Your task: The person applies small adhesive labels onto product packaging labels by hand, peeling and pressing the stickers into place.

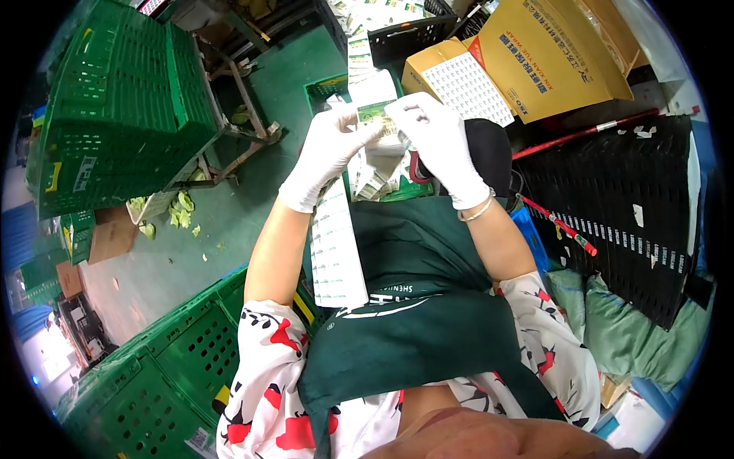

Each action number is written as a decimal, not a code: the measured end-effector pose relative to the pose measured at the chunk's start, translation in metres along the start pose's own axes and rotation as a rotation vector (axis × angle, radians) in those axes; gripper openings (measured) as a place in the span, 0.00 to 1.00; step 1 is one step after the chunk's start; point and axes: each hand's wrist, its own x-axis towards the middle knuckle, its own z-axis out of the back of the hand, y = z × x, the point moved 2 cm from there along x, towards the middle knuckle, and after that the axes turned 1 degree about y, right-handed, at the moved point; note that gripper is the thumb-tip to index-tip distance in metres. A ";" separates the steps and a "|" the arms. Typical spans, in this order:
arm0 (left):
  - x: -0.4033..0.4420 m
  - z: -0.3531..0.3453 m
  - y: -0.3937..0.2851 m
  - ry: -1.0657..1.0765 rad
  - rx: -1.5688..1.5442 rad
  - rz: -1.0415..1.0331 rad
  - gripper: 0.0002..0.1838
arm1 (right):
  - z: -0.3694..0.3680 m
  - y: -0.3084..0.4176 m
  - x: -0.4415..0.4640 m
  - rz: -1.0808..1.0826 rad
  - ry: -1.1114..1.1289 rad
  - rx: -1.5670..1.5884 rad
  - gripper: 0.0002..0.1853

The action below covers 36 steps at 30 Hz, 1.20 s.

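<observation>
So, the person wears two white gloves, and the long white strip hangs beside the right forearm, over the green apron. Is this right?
Not quite: the head view shows the strip beside the left forearm, not the right. The white gloves and green apron are correct.

Overall light is moderate. My left glove (325, 153) and right glove (437, 136) read bright, detail slightly washed out. Glare (55, 363) noted at far left; floor (260, 203) darker. Wide-angle distortion bends the edges; corners black.
</observation>
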 end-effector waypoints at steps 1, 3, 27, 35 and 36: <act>-0.002 0.001 -0.002 0.000 0.003 -0.002 0.18 | -0.005 -0.003 0.002 0.091 -0.033 -0.145 0.14; -0.004 0.002 -0.005 0.002 0.008 -0.003 0.18 | -0.007 0.002 0.004 0.096 -0.073 -0.266 0.16; -0.005 0.015 0.010 0.063 0.056 0.008 0.21 | -0.008 -0.007 0.013 0.162 -0.282 -0.405 0.15; 0.003 0.025 0.008 -0.067 -0.265 -0.008 0.16 | 0.004 0.012 -0.006 -0.003 0.409 -0.063 0.11; 0.003 0.026 0.008 -0.067 -0.208 -0.024 0.16 | 0.006 0.008 -0.004 -0.009 0.270 -0.087 0.11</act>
